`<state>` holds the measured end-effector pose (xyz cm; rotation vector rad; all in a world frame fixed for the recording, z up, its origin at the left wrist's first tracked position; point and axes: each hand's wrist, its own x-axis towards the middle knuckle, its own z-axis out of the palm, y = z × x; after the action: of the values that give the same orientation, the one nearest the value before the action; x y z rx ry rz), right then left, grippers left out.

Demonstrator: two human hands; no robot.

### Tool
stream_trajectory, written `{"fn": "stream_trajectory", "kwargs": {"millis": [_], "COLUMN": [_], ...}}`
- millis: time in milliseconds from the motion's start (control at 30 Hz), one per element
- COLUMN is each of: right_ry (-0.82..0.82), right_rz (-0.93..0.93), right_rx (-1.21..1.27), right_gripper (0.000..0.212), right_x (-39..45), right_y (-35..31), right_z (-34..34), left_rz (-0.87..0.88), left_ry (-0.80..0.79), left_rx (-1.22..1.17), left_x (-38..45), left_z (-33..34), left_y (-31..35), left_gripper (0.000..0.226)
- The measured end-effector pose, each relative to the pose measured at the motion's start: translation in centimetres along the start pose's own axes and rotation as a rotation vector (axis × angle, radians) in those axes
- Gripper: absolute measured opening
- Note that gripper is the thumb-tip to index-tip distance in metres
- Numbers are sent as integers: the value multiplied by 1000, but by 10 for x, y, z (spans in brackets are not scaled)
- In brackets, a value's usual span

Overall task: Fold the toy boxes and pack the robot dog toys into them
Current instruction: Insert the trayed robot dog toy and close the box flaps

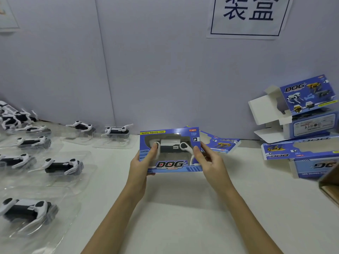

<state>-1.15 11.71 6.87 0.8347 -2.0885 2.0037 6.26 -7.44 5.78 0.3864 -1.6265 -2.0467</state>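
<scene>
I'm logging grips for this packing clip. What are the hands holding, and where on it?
Both hold the blue toy box with a robot dog inside: left hand at its left end, right hand at its right end.

A pale tabletop (183, 226) fills the lower view. Behind it stands a light grey-blue wall (156, 70) with a vertical seam. A white paper sign (249, 17) with dark Chinese characters inside a frame hangs at upper right. A brown cardboard corner (330, 186) enters at the right edge.
</scene>
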Motion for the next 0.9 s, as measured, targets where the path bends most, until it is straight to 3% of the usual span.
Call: {"fn": "stream_trajectory", "kwargs": {"millis": [200,367,467,633,767,900], "right_ry": [37,-132,-173,280,629,1049], "right_rz": [93,364,391,325,68,-99], "right_rx": [-5,-81,-110,288,627,712], "right_gripper": [33,66,58,63,68,77], "right_x": [1,3,3,13,16,16], "right_y": [-3,-14,-17,-27,-37,-35], "right_z": [-13,-31,-42,-65,-101,-135], "left_rz": [-12,-36,-26,-17,-49,-62], "left_ry": [-26,-51,-80,-3,-17,-39], "left_rx": [-131,-142,-61,-62,-73,-52], "left_x": [8,14,15,18,18,16], "left_z": [-5,-10,-7,-11,-18,-14], "left_y": [2,0,-5,-7,-7,-8], "left_gripper": [47,48,61,63,65,63]}}
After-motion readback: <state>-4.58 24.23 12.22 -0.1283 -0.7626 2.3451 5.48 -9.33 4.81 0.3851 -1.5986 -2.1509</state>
